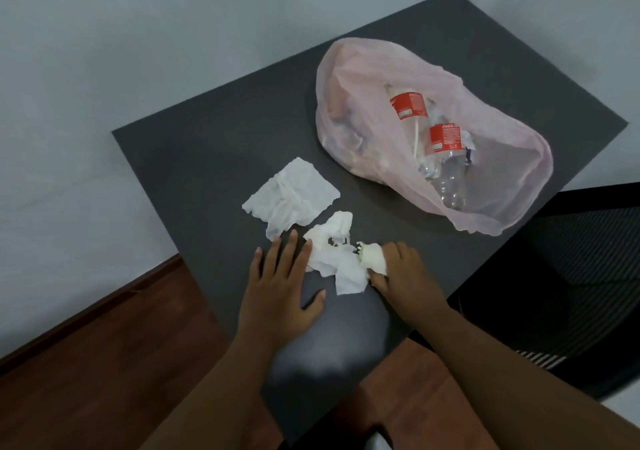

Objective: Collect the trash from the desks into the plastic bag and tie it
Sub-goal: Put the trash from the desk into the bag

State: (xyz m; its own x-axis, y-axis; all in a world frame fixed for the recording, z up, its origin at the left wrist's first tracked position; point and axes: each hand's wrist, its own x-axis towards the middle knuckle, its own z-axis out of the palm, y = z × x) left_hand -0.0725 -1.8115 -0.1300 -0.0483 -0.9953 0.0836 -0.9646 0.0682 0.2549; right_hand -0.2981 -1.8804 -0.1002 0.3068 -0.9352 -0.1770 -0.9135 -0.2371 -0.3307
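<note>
Tabletop [207,145]: dark grey, carries all the trash in view.
Plastic bag [519,162]: thin pink see-through film, lying on its side at the far right of the tabletop. Its mouth gapes toward the person and is not tied. Likely left slumped open so loose pieces can go straight in.
Upper bottle [408,105]: clear plastic, inside the bag, red wrap label.
Lower bottle [445,141]: clear plastic, inside the bag just below the first, same red label. Crumpled scraps lie round both.
Writing: white Coca-Cola script at the top of each red label. The fine print beneath is too small to read.
Flat tissue [292,195]: white and wrinkled, spread on the tabletop left of the bag. Neither hand touches it.
Torn tissue [332,259]: white and ragged with holes, lying between the two hands, just beside the flat one.
Left hand [282,280]: flat with fingers straight and spread, gripping nothing. Its fingertips are at the torn tissue's left edge, probably pinning it or about to sweep it across.
Right hand [407,273]: fingers curled round a rolled wad [374,260] at the torn tissue's right end, a bunching grip for gathering.
Stage: judged partway through. Bottles are bagged; both tissues remain on the tabletop.
Chair [561,269]: black, at the right edge of the tabletop.
Floor [104,380]: reddish wood.
</note>
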